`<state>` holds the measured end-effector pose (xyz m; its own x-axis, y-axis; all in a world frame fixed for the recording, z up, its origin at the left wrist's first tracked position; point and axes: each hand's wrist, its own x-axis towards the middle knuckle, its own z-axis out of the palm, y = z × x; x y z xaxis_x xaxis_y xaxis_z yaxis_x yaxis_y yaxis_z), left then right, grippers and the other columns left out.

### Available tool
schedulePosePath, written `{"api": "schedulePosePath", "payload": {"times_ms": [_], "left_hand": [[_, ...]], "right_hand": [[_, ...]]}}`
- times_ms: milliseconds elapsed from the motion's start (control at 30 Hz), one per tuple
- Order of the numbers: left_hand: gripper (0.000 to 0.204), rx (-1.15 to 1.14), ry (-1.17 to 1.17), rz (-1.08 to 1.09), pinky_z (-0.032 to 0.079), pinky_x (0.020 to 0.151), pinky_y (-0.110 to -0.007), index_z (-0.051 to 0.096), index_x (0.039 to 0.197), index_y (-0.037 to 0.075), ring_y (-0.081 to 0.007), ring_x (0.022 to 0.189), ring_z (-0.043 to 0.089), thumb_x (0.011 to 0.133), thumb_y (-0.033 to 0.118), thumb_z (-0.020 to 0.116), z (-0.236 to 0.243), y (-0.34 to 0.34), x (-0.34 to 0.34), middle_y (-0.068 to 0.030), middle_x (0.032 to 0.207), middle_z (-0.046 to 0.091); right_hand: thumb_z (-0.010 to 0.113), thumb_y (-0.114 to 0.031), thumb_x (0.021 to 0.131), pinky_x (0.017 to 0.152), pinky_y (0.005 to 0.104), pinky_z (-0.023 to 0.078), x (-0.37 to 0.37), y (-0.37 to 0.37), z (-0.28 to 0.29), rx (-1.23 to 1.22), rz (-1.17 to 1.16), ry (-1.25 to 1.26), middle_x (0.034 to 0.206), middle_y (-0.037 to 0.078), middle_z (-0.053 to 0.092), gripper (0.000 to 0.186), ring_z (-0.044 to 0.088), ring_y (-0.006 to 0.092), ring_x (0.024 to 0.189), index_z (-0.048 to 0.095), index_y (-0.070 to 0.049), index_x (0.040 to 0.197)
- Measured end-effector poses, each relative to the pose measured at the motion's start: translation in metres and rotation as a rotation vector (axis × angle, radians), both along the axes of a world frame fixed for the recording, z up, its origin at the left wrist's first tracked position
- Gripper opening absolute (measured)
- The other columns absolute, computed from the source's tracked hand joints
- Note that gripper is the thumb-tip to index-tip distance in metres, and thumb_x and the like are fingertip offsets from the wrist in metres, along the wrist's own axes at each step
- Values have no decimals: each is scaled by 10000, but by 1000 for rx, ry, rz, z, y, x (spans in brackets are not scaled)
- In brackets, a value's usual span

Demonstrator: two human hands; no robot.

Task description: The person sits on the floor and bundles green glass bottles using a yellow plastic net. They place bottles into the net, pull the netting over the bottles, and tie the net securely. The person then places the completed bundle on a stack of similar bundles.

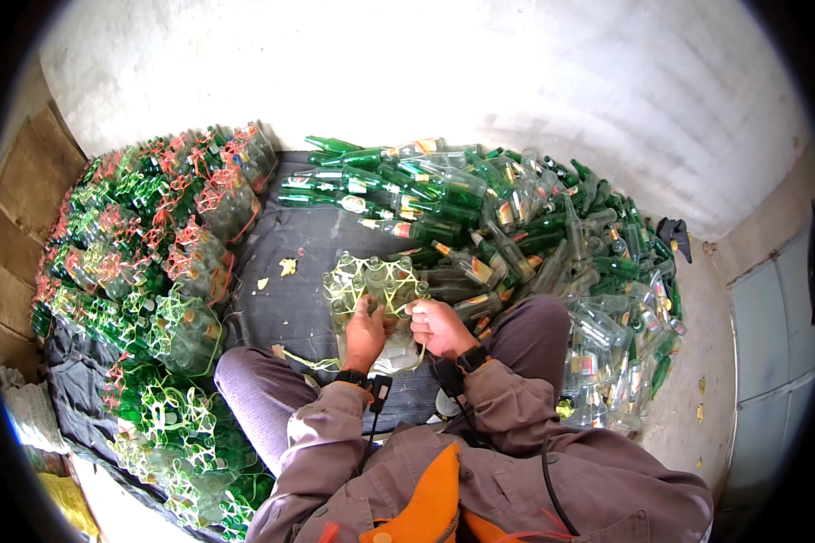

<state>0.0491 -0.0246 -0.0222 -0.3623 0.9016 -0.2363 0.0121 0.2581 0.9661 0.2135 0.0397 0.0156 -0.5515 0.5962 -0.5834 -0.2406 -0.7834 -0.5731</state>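
Observation:
A group of several clear glass bottles [373, 276] stands in front of me, tied together with pale yellow-green plastic strap [321, 365] woven round the necks. My left hand [366, 331] is at the near side of the group, its fingers curled against the bottles and strap; what exactly they grip is hidden. Just to its right my right hand [434, 326] is closed on the strap at the group's right edge. A loose length of strap trails leftward near my left wrist.
Tied bundles of bottles [190, 335] with red and light-green straps fill the left side. Loose green and clear bottles [462, 208] lie piled ahead and right, against a white wall [426, 72]. A dark sheet [281, 271] lies underneath. Metal panels [774, 335] stand far right.

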Motion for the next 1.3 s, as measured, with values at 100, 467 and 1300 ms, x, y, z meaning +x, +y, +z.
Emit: {"api": "schedulePosePath", "payload": {"times_ms": [100, 467, 1300], "left_hand": [[259, 21, 77, -16, 543, 578, -309, 506, 1248, 65, -162, 640, 698, 1021, 181, 552, -3, -1, -1, -120, 793, 747], [271, -11, 117, 16, 564, 669, -332, 519, 1242, 61, -191, 691, 728, 1002, 176, 571, 1, -2, 1, -132, 790, 752], [380, -1, 437, 128, 530, 700, -462, 528, 1285, 87, -379, 760, 711, 967, 279, 609, 1, -15, 6, -162, 795, 724]], "right_hand": [[519, -109, 965, 431, 248, 205, -1, 11, -5, -88, -34, 68, 587, -97, 339, 97, 263, 55, 457, 578, -44, 923], [556, -134, 932, 416, 253, 195, 16, 17, -8, 225, 72, -285, 579, -86, 351, 140, 280, 52, 428, 622, -19, 884], [564, -93, 903, 421, 289, 245, 2, 7, -43, 372, -22, -463, 678, -22, 449, 82, 345, 93, 476, 617, -51, 951]]}}
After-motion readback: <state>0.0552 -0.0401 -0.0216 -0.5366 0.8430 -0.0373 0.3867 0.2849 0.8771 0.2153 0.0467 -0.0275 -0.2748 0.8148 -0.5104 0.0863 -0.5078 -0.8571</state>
